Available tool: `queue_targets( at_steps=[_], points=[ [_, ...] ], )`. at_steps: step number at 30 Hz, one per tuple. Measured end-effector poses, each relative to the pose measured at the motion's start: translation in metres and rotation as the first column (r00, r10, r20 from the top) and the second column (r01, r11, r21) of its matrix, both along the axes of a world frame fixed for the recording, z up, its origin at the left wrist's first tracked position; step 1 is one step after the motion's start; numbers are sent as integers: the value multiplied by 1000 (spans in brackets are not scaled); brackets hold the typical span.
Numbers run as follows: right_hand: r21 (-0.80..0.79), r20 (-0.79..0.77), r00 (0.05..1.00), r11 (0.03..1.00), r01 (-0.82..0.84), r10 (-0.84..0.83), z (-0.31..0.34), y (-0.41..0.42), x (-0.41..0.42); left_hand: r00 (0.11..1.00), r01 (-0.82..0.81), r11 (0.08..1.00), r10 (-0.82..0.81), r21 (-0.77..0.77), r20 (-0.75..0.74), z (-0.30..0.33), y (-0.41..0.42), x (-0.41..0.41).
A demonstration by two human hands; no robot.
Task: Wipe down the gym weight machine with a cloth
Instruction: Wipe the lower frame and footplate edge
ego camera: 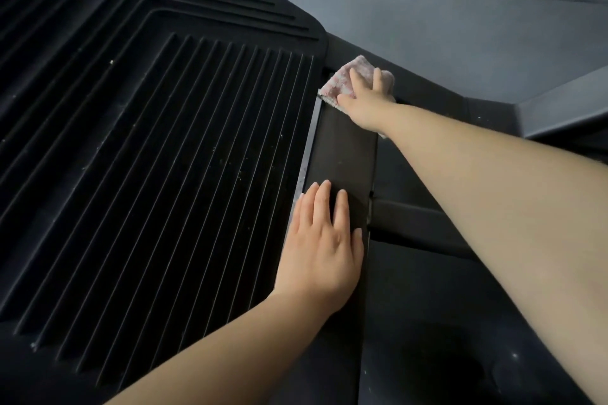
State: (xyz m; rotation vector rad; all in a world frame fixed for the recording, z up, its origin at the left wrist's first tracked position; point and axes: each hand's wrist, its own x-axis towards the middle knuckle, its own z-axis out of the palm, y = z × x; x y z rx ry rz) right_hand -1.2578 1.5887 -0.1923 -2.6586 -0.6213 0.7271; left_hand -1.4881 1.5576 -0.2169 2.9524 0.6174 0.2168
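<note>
The right hand [365, 92] presses a pink cloth [342, 79] flat-fingered onto the far end of the machine's black frame bar [342, 148] (beside the ribbed footplate [164, 141]); the left hand [324, 240] rests open on the bar's near part.

The light where I work is dim and cool, a soft bluish wash coming from the top of the view that greys the floor [460, 26] and leaves the ribbed footplate [164, 158] nearly black, its ridges catching only thin pale glints. My forearms are the brightest things here (evenly lit, without glare), and low at the right the shadow deepens into a murky patch where detail is lost. The wide lens bows straight lines toward the edges, and the whole picture is slightly soft and smeared, most at my far right hand [363, 94].
</note>
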Motion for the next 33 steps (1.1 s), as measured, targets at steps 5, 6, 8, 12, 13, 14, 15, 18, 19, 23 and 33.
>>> queue_targets(
  at_steps=[5,6,8,12,13,14,15,18,19,23,33],
  points=[
    [74,-8,989,986,-147,148,-7,-36,-31,1000,16,996,-14,-87,19,0,1,0],
    [98,-27,985,981,-170,173,-7,-45,-39,999,21,994,-18,-111,33,-1,1,0],
    [131,-57,974,969,-211,220,-5,-62,-60,997,32,981,-19,-190,70,0,3,-1],
    [55,1,939,937,-344,344,4,-96,-107,984,81,893,-1,-443,178,9,5,-5],
    [3,42,924,925,-380,380,6,-104,-119,980,90,867,11,-489,199,11,5,-6],
    [-42,85,906,910,-412,414,7,-112,-129,976,102,859,10,-502,215,12,6,-8],
    [-76,118,891,898,-433,439,8,-119,-139,973,125,874,-16,-470,229,12,7,-8],
    [-179,201,861,882,-436,467,2,-145,-151,934,328,914,-275,-241,227,4,5,-7],
    [-205,237,851,880,-429,469,1,-156,-151,909,403,898,-370,-175,191,1,2,-5],
    [-328,357,862,913,-244,359,-8,-226,-128,890,454,888,-456,-71,-17,6,-7,4],
    [-426,372,883,898,-111,286,-20,-248,-117,936,333,931,-346,-150,-64,6,-20,11]
  ],
)
